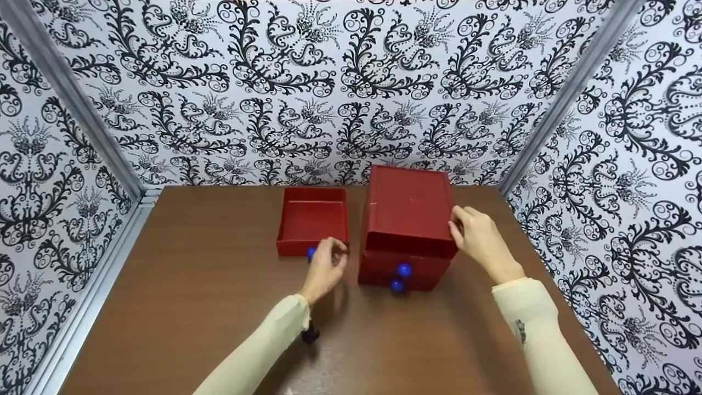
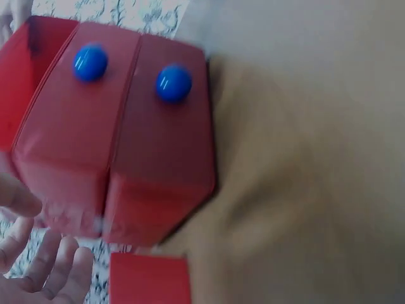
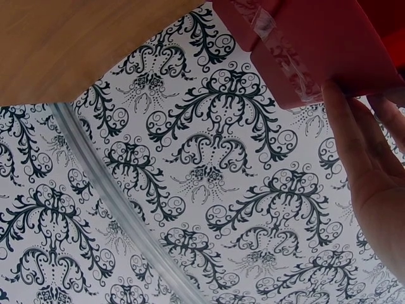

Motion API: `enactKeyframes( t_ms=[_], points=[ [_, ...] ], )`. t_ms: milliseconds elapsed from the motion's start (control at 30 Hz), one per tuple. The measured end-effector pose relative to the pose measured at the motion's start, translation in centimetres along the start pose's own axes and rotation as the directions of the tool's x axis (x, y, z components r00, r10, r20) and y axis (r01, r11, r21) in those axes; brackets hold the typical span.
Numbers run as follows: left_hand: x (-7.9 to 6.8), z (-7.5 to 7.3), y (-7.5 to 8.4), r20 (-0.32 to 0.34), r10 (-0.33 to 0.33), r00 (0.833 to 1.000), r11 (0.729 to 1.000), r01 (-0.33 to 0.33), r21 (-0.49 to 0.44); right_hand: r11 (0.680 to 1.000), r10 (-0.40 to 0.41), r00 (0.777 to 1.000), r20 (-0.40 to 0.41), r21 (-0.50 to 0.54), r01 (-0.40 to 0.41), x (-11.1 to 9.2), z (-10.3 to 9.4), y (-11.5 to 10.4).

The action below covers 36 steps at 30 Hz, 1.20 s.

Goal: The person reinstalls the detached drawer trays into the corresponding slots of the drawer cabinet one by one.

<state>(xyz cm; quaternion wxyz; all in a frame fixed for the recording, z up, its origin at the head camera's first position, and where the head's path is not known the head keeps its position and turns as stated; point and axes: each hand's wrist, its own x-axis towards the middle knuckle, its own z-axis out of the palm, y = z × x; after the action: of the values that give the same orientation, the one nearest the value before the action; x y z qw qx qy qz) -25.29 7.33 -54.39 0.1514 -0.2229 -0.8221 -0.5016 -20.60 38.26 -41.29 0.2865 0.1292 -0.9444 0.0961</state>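
Note:
A red box with drawers [image 1: 410, 203] stands on the table, its top slot vacant above two drawer fronts with blue knobs. My right hand [image 1: 482, 238] holds its right front edge; in the right wrist view the fingers [image 3: 348, 130] lie against the side wall. To the left lies a pulled-out red drawer [image 1: 312, 249] with a blue knob [image 1: 311, 253]. My left hand [image 1: 324, 269] is at that drawer's front right corner, fingers loosely bent, with nothing seen in its grasp. The left wrist view shows its spread fingers [image 2: 47, 269] beside the box.
The brown wooden table [image 1: 208, 274] carries both red pieces. Patterned walls [image 1: 307, 99] rise behind and on both sides, with grey metal strips [image 1: 570, 93] along the corners. Clear tape [image 3: 281, 47] runs down the box's side.

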Motion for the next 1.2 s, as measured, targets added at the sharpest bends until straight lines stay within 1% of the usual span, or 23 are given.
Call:
enactKeyframes(
  t_ms=[67,200,300,400,467,500,567,667,700,767,900,1067,1100,1200],
  points=[
    [0.7,-1.2,-0.5,-0.056,-0.006,0.998,0.999,0.008,0.034,1.000,0.003,1.000,0.003,-0.001,-0.003,0.0,0.0,0.0],
    [2.1,-3.9,-2.1,-0.158,-0.069,0.985,0.994,0.081,0.072,1.000,0.007,1.000,0.006,0.000,-0.007,-0.1,0.0,0.0],
    [2.9,-5.6,-3.8,-0.228,-0.104,0.968,0.988,0.127,0.088,1.000,0.006,1.000,-0.002,0.000,-0.006,-0.1,0.0,0.1],
    [3.4,-6.9,-5.7,-0.301,-0.110,0.947,0.980,0.154,0.126,1.000,0.003,1.000,-0.008,0.003,-0.003,-0.1,0.1,0.1],
    [3.5,-7.5,-6.6,-0.329,-0.150,0.933,0.969,0.204,0.138,1.000,0.003,1.000,-0.008,0.006,-0.003,-0.1,0.1,0.1],
    [3.6,-7.8,-7.0,-0.330,-0.184,0.926,0.961,0.240,0.137,1.000,0.005,1.000,-0.006,0.007,-0.005,-0.1,0.1,0.1],
    [3.6,-8.2,-7.7,-0.310,-0.274,0.910,0.939,0.323,0.116,1.000,0.006,1.000,-0.006,0.005,-0.006,-0.1,0.1,0.1],
    [3.6,-8.5,-8.4,-0.254,-0.409,0.877,0.895,0.439,0.074,1.000,0.007,1.000,-0.005,0.000,-0.007,-0.1,0.1,0.1],
    [3.6,-8.5,-8.6,-0.236,-0.444,0.864,0.881,0.470,0.063,1.000,0.008,1.000,-0.003,0.000,-0.008,-0.1,0.1,0.1],
    [3.6,-8.5,-8.9,-0.211,-0.494,0.844,0.857,0.513,0.047,1.000,0.011,1.000,0.005,0.001,-0.011,0.0,0.1,0.0],
    [3.7,-8.3,-9.4,-0.157,-0.566,0.810,0.816,0.577,0.037,1.000,0.018,1.000,0.018,0.006,-0.018,0.0,0.0,0.0],
    [4.0,-8.2,-9.8,-0.104,-0.627,0.772,0.773,0.633,0.040,1.000,0.022,1.000,0.013,0.011,-0.022,-0.1,0.0,0.0],
    [4.0,-8.2,-9.9,-0.096,-0.632,0.769,0.768,0.638,0.047,1.000,0.022,1.000,0.010,0.011,-0.022,-0.1,0.0,0.0],
    [4.1,-8.3,-10.4,-0.075,-0.639,0.766,0.762,0.643,0.074,1.000,0.019,1.000,0.004,0.007,-0.019,-0.1,-0.1,0.0]
  ],
)
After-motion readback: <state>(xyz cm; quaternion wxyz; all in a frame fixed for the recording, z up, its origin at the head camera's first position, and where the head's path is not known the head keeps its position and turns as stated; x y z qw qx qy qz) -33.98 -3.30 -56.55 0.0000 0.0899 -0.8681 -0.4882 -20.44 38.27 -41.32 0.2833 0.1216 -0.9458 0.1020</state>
